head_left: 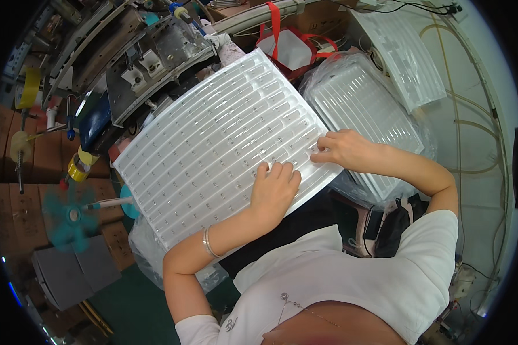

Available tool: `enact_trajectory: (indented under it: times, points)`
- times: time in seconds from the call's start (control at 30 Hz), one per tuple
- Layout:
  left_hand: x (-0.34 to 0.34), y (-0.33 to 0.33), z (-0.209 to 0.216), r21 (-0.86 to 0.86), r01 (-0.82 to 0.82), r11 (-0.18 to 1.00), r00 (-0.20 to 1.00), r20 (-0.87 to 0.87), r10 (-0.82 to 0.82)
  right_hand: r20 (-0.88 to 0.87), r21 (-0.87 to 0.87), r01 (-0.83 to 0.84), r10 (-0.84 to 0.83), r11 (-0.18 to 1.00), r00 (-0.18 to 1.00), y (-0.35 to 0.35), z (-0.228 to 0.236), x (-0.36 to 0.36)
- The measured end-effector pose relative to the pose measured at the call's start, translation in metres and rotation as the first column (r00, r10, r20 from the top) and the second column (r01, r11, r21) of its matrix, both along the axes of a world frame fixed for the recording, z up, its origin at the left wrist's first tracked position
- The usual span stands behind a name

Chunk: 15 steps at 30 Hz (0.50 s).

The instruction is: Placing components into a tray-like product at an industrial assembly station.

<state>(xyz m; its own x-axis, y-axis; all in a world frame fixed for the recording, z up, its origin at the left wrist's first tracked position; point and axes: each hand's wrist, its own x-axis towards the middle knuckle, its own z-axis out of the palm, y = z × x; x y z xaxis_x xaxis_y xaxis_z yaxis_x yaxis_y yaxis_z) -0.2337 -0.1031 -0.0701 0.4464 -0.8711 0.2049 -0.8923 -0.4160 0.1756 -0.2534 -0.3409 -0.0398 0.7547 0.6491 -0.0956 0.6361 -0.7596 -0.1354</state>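
Note:
A large white plastic tray (207,146) lies tilted before me, with long parallel grooves holding many small metallic pieces in rows. Over its near right part rests my left hand (275,190), its fingers curled down toward the grooves; whatever is under the fingertips is hidden. At the tray's right corner, my right hand (342,148) has thumb and fingers drawn together in a pinch. Anything between them is too small to make out. Both hands are close to each other, the left one nearer my body.
A second stack of white grooved trays (368,109) in clear plastic wrap stands to the right. Metal machinery (155,63) borders the far left. A teal fan (73,215) and cardboard boxes (23,210) are at left. A red-handled bag (290,49) sits behind the tray.

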Motion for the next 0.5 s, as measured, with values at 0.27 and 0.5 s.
enact_trajectory:
  times: [0.27,0.5]
  points:
    - [0.064,0.068,0.045,-0.317,-0.354,0.880,0.935,-0.141,0.326,-0.327,0.199,0.091,-0.021,0.976,0.945,-0.011,0.016,0.016]
    - [0.087,0.115,0.039,-0.300,-0.637,0.710,0.771,-0.280,0.572,-0.459,0.704,0.519,-0.248,0.485,0.853,-0.023,0.026,0.107]
